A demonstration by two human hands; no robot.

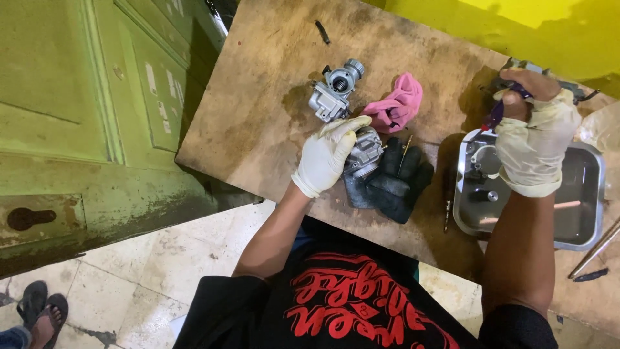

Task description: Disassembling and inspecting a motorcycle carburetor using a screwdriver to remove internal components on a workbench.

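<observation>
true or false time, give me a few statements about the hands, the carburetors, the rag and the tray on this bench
1. The left hand rests on a metal carburetor. True.
2. The rag on the bench is blue. False: it is pink.
3. The right hand is over the metal tray and grips a purple-handled tool. True.
4. Both hands are bare. False: both wear pale gloves.
5. A second carburetor lies on the wooden bench beyond the left hand. True.
6. The dark gloves lie inside the tray. False: they lie on the bench, left of it.
</observation>
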